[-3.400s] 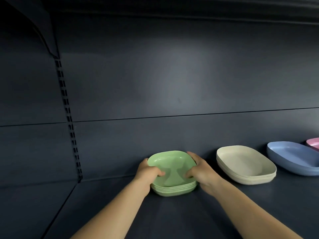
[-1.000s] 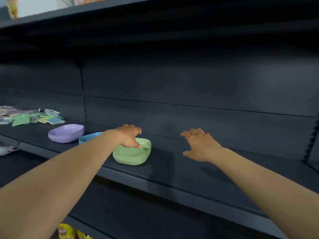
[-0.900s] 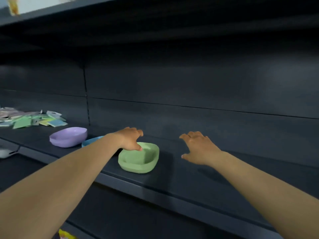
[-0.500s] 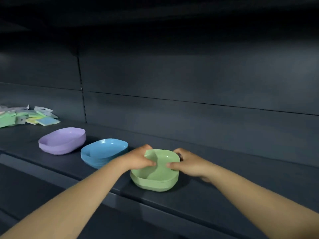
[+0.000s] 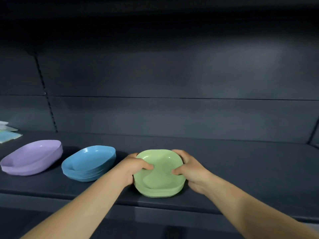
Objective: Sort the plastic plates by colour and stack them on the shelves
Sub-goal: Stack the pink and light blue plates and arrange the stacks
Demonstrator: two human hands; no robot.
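A stack of green plastic plates [image 5: 159, 176] stands on the dark shelf [image 5: 241, 169], near its front edge. My left hand [image 5: 133, 168] grips the stack's left side, thumb over the top plate's rim. My right hand [image 5: 188, 169] grips the right side the same way. To the left stands a stack of blue plates [image 5: 88, 162], and further left a stack of purple plates [image 5: 32, 156].
Flat pale packets [image 5: 7, 134] lie at the far left of the shelf. A slotted upright [image 5: 46, 95] runs down the dark back panel. The shelf's front lip [image 5: 155, 209] runs below my forearms. Another shelf hangs dark overhead.
One second ago only my left hand touched the green stack and my right hovered open beside it. Now both hands grip its sides, and the view has come closer.
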